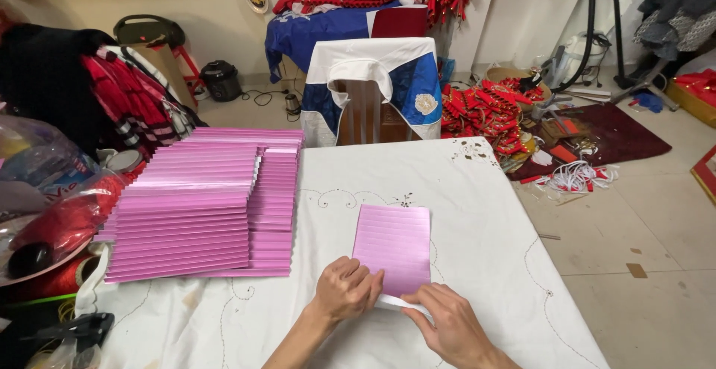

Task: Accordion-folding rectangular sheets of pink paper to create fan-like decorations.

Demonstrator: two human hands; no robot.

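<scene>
The left hand [347,288] presses down with curled fingers on the near edge of a pink pleated sheet [393,247]; the right hand [450,323] pinches that folded white edge. The sheet lies flat on the white-clothed surface [477,212], right of a fanned stack of pink sheets [205,205].

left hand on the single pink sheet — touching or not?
Touching. Head view: the left hand presses its fingers on the near edge of the pink pleated sheet, no gap visible.
</scene>
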